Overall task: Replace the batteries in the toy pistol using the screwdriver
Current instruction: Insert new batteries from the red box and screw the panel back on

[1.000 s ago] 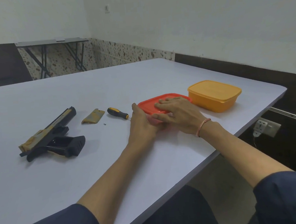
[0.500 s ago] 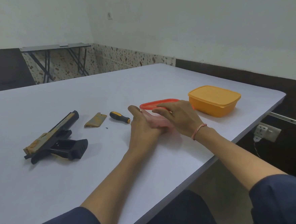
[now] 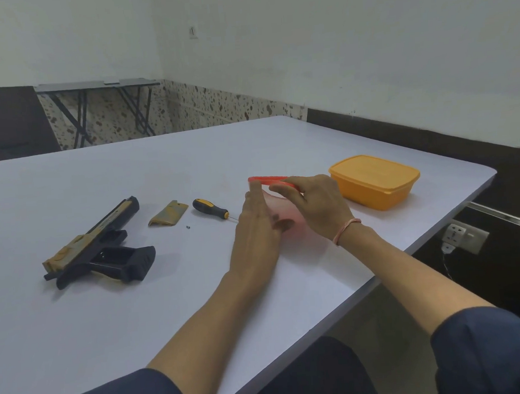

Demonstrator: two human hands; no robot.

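The black and tan toy pistol (image 3: 93,248) lies on its side at the left of the white table (image 3: 77,332), its grip compartment open. Its tan battery cover (image 3: 168,217) and a tiny screw (image 3: 188,227) lie just right of it. The yellow and black screwdriver (image 3: 209,208) rests beyond them. My right hand (image 3: 311,207) grips the red lid (image 3: 266,179) and holds it lifted above the clear pinkish box (image 3: 287,216). My left hand (image 3: 254,228) presses flat against the box's left side.
A closed orange container (image 3: 374,181) stands right of my hands near the table's right edge. A wall socket (image 3: 461,238) hangs below that edge. A folding table (image 3: 97,85) stands against the far wall.
My right hand has peeled the red lid off the box and raised it. My left hand stayed against the box's side. The view tilted down a little.
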